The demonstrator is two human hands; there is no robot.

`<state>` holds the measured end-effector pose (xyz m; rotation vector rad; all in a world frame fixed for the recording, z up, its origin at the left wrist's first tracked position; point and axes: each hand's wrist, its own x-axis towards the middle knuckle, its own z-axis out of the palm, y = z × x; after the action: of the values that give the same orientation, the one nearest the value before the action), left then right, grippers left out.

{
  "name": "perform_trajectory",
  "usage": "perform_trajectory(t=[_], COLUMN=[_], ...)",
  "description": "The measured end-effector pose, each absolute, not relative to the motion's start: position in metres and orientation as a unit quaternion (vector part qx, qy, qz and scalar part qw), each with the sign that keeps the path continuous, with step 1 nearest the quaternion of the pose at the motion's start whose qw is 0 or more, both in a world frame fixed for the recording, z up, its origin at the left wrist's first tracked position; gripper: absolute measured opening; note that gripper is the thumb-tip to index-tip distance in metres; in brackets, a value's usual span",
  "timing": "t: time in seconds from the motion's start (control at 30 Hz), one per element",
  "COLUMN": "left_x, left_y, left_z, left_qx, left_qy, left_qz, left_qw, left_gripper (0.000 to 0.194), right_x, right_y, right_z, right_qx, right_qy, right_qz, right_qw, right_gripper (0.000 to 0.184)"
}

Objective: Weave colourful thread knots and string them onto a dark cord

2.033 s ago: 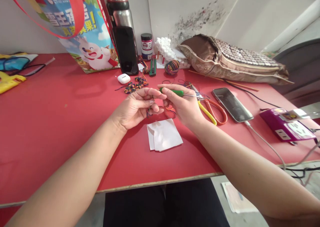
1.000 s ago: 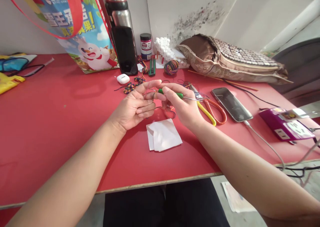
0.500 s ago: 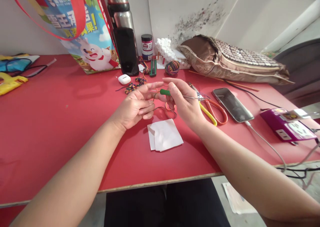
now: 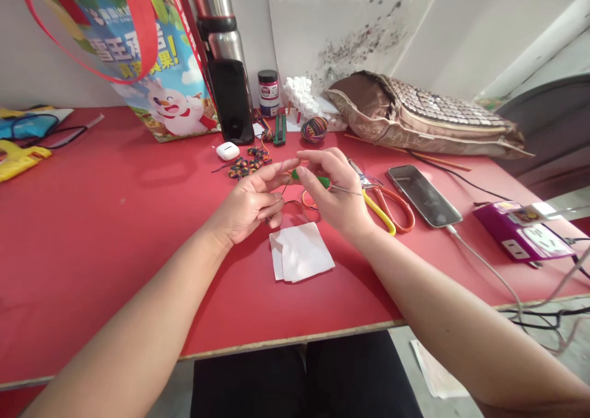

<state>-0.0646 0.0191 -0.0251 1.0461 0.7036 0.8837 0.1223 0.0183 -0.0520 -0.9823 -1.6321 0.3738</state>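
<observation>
My right hand [image 4: 338, 187] is closed around a crochet hook [image 4: 323, 182], whose green grip shows between thumb and fingers. The hook's thin metal shaft sticks out to the right. Facing it, my left hand [image 4: 251, 203] has its fingers curled around dark, thin yarn [image 4: 300, 204]. This yarn loops down between the hands to the table. Both index fingertips come close together, and the hook's working tip is hidden behind fingers. Just beyond my left hand lie multicoloured crocheted pieces [image 4: 249, 165], with a ball of yarn [image 4: 314, 129] farther back.
A folded white tissue [image 4: 304, 253] lies in front of my hands on the red table [image 4: 115, 252]. Pliers [image 4: 399, 212] with orange and yellow handles and a charging phone [image 4: 424, 193] are at right. A shopping bag [image 4: 179, 98], flask [image 4: 224, 37] and cushion [image 4: 428, 110] stand behind.
My right thumb has moved left along the hook, and more of the green grip shows to its right. The hook is tilted slightly more. The whole view has shifted a little.
</observation>
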Motion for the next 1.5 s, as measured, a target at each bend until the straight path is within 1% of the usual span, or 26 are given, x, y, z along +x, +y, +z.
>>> perform_trajectory(t=[0.03,0.1,0.2,0.27,0.37,0.53,0.6,0.67,0.8,0.9,0.97,1.1,1.27,1.37,1.5], left_x=[-0.065,-0.065,-0.065,-0.065,-0.064,-0.061,-0.06,-0.058,-0.055,-0.051,-0.05,-0.047,-0.047,-0.049,-0.053], left_y=[0.019,0.019,0.018,0.018,0.017,0.016,0.015,0.015,0.012,0.011,0.011,0.011,0.011,0.012,0.013], left_z=[-0.025,-0.025,-0.026,-0.026,-0.026,-0.028,-0.029,-0.031,-0.035,-0.035,-0.034,-0.031,-0.027,-0.026,-0.026], left_qx=[0.478,0.487,0.492,0.488,0.483,0.5,0.504,0.504,0.498,0.488,0.478,0.466,0.479,0.478,0.478], left_qy=[0.313,0.301,0.285,0.282,0.275,0.251,0.245,0.247,0.281,0.306,0.32,0.341,0.375,0.397,0.406], left_qz=[0.398,0.393,0.39,0.394,0.4,0.394,0.394,0.403,0.438,0.457,0.462,0.462,0.446,0.43,0.415], left_qw=[0.718,0.719,0.724,0.726,0.729,0.729,0.728,0.723,0.694,0.677,0.675,0.673,0.657,0.655,0.659], left_gripper=[0.067,0.066,0.068,0.069,0.07,0.067,0.065,0.063,0.065,0.066,0.064,0.05,0.036,0.034,0.029], right_x=[0.123,0.123,0.121,0.118,0.115,0.111,0.111,0.11,0.11,0.109,0.108,0.106,0.104,0.102,0.1], right_y=[0.019,0.02,0.018,0.017,0.015,0.013,0.013,0.012,0.012,0.013,0.014,0.016,0.016,0.015,0.015], right_z=[-0.052,-0.051,-0.051,-0.05,-0.047,-0.044,-0.043,-0.042,-0.044,-0.047,-0.05,-0.057,-0.061,-0.062,-0.066], right_qx=[-0.416,-0.412,-0.409,-0.408,-0.402,-0.394,-0.373,-0.361,-0.386,-0.392,-0.396,-0.396,-0.401,-0.393,-0.392], right_qy=[-0.691,-0.678,-0.668,-0.675,-0.656,-0.58,-0.579,-0.575,-0.54,-0.528,-0.542,-0.594,-0.634,-0.656,-0.652], right_qz=[0.165,0.214,0.302,0.321,0.34,0.447,0.465,0.477,0.494,0.491,0.461,0.362,0.302,0.285,0.303], right_qw=[0.567,0.57,0.543,0.524,0.541,0.555,0.556,0.557,0.561,0.571,0.58,0.599,0.589,0.578,0.574], right_gripper=[0.02,0.021,0.023,0.026,0.019,0.013,0.015,0.02,0.023,0.021,0.019,0.016,0.017,0.018,0.018])
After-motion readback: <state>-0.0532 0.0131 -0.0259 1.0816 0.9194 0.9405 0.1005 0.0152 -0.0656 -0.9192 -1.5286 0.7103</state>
